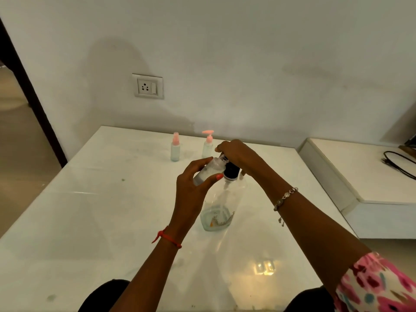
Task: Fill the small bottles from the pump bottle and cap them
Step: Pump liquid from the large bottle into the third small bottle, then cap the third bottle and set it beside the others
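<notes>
A large clear pump bottle (221,203) with a black pump collar stands mid-table, a little liquid at its bottom. My right hand (238,154) rests on top of its pump head, fingers curled over it. My left hand (193,183) grips a small clear bottle (210,170), tilted with its open neck at the pump's spout. Two more small bottles stand at the table's far side: one with a pink spray cap (175,147) and one with a pink pump top (208,144).
The white glossy table (101,210) backs onto a wall with a power socket (148,86). A lower white ledge (360,167) with a black cable lies to the right. A dark door frame stands at the left.
</notes>
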